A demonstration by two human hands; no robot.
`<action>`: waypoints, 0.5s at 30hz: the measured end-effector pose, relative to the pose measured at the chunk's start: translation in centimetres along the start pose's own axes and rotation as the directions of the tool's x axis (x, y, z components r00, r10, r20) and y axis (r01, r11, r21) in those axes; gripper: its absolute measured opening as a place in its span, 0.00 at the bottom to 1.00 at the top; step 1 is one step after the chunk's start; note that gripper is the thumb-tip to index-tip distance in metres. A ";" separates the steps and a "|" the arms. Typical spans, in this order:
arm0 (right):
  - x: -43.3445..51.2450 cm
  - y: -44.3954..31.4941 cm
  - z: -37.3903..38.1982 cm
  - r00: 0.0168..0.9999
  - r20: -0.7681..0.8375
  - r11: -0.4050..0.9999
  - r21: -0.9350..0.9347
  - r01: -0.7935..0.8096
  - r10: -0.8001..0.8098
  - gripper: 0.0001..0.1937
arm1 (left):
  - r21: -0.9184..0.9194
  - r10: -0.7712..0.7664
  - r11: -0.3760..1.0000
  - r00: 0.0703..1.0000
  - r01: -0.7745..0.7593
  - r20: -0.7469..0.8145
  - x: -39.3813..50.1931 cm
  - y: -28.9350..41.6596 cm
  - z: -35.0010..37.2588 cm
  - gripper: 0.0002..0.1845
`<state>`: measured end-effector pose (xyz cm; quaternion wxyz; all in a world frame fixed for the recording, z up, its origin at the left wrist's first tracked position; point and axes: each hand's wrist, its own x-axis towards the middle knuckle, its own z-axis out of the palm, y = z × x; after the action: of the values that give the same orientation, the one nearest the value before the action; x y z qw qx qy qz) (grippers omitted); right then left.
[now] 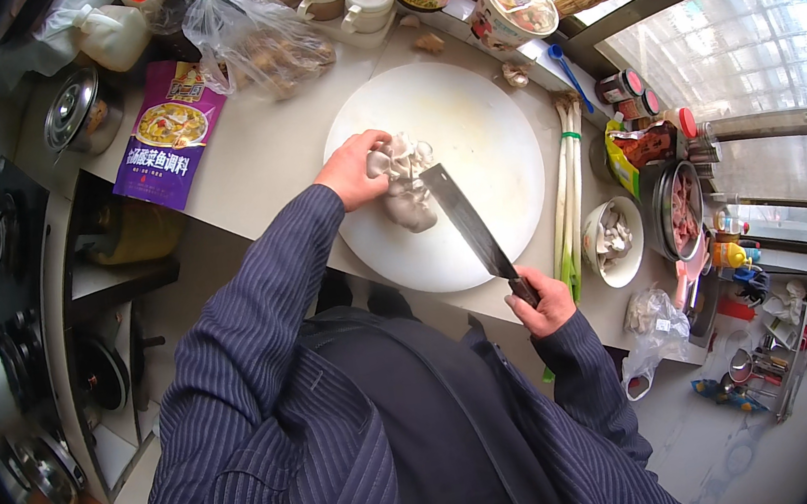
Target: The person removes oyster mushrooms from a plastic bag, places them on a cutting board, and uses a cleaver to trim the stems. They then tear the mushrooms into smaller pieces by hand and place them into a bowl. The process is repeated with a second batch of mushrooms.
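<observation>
A cluster of grey oyster mushrooms (411,206) lies on the left half of a round white cutting board (483,129). My left hand (357,171) grips the cluster's left side, fingers curled over the caps. In my right hand (544,301) is the dark handle of a kitchen cleaver (469,223). Its blade slants up and left across the board, and the tip is close to the mushrooms' right edge; I cannot tell whether it touches them. To the right of the board, a white bowl (635,270) holds torn mushroom pieces (611,235).
Scallions (566,187) tied with a green band lie right of the board. Beyond them stand a metal pot of raw meat (684,214) and a plastic bag (656,327). A purple seasoning packet (169,141), a clear bag (257,43) and lidded white jars (368,3) line the left and back.
</observation>
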<state>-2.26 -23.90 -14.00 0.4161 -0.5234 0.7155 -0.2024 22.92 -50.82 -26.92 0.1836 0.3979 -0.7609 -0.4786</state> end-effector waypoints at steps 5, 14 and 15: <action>0.8 -0.5 0.4 0.999 0.002 0.999 -0.001 0.033 -0.033 0.20 | 0.085 -0.040 0.996 0.992 0.029 0.123 -0.4 1.2 -1.0 0.41; 0.8 2.3 1.1 0.984 -0.176 0.998 -0.052 0.019 -0.028 0.20 | 0.382 0.163 0.910 0.986 -0.160 0.025 -0.5 0.4 2.3 0.48; 1.6 3.3 1.8 0.962 -0.253 0.988 -0.134 0.073 -0.105 0.20 | 0.342 0.146 0.929 0.989 -0.144 0.020 -0.3 0.4 2.4 0.46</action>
<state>-2.86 -23.85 -18.02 0.2761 -0.5487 0.7507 -0.2431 21.41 -49.08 -27.68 0.1484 0.3679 -0.8593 -0.3229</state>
